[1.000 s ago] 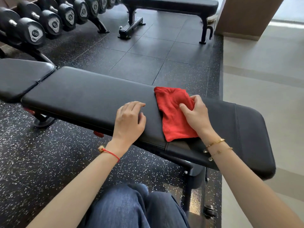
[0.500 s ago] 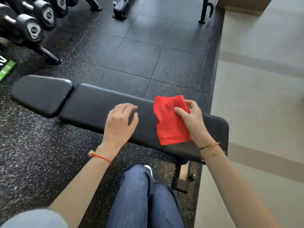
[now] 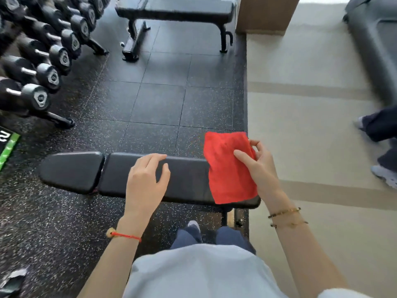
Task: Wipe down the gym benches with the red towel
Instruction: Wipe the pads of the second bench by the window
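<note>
Reading from left to right, you see the dumbbell rack (image 3: 40, 67) along the left edge, then the near bench (image 3: 120, 175) running across the middle, its short pad on the left and its long pad on the right. Your left hand (image 3: 146, 181) hangs over the long pad with fingers loosely spread and nothing in them; whether the fingertips touch the pad cannot be told. Half a second ago the same hand lay at about the same spot on the pad. The red towel (image 3: 229, 171) is now over the bench's right end, its upper edge against the dark floor beyond the pad, where earlier it sat farther in from that end. Your right hand (image 3: 257, 162) pinches the towel's right side, thumb on top and fingers curled behind. Compared with the earlier frames the bench appears smaller and lower, and more of the far bench (image 3: 176, 9) shows at the top. At the right edge, another person's legs (image 3: 382, 134) have come into view on the pale floor (image 3: 305, 117).
</note>
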`<state>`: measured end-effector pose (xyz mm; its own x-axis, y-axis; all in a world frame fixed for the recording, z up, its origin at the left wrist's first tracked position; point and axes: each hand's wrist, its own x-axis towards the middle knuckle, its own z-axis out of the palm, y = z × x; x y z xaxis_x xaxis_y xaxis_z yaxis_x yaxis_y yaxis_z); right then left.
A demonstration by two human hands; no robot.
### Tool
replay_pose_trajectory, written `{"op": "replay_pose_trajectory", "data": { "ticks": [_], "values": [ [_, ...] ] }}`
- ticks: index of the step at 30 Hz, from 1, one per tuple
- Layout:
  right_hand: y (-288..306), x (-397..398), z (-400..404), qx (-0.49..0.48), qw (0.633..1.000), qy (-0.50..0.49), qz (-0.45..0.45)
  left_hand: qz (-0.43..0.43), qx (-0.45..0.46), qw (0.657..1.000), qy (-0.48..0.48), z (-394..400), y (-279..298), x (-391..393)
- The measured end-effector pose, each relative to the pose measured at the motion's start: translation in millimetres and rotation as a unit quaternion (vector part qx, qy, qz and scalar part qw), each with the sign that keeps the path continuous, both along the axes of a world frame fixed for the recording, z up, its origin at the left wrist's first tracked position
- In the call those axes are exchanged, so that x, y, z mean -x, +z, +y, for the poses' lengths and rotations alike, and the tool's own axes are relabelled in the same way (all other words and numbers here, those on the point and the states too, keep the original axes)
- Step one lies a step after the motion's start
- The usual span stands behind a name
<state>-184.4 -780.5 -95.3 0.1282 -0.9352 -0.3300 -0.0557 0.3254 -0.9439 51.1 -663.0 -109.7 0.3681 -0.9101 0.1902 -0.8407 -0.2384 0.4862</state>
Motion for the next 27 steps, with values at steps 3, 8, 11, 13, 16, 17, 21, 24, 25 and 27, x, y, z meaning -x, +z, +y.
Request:
{"op": "replay_pose_trajectory", "data": {
  "ticks": [3,8,11,13,16,17,21,24,25,27],
  "values": [
    [16,20,-9,0.004,1.000,-0.013,-0.026,0.011,0.001,1.000,0.000,-13,15,14],
    [21,67,-38,0.010,0.998,-0.026,-0.054,-0.008,-0.008,1.000,-0.023,-43,25,52],
    [19,106,-64,0.007,0.998,-0.020,-0.062,-0.019,-0.009,1.000,-0.021,-70,23,91],
    [17,137,-83,0.005,0.998,-0.008,-0.061,-0.018,-0.004,1.000,-0.005,-87,22,124],
    [18,192,-118,0.001,0.998,0.023,-0.059,-0.014,0.010,0.999,0.028,-110,17,184],
    [19,212,-131,0.003,0.998,0.035,-0.054,-0.009,0.012,0.999,0.043,-119,15,207],
    [25,295,-171,-0.007,0.997,0.076,-0.026,0.019,0.015,0.994,0.105,-143,13,298],
    [28,344,-197,-0.017,0.996,0.087,-0.017,0.026,0.023,0.992,0.121,-163,14,349],
    [28,357,-204,-0.019,0.996,0.085,-0.017,0.028,0.022,0.992,0.119,-171,15,363],
    [28,377,-217,-0.025,0.997,0.073,-0.027,0.025,0.020,0.993,0.113,-187,16,382]
  ]
}}
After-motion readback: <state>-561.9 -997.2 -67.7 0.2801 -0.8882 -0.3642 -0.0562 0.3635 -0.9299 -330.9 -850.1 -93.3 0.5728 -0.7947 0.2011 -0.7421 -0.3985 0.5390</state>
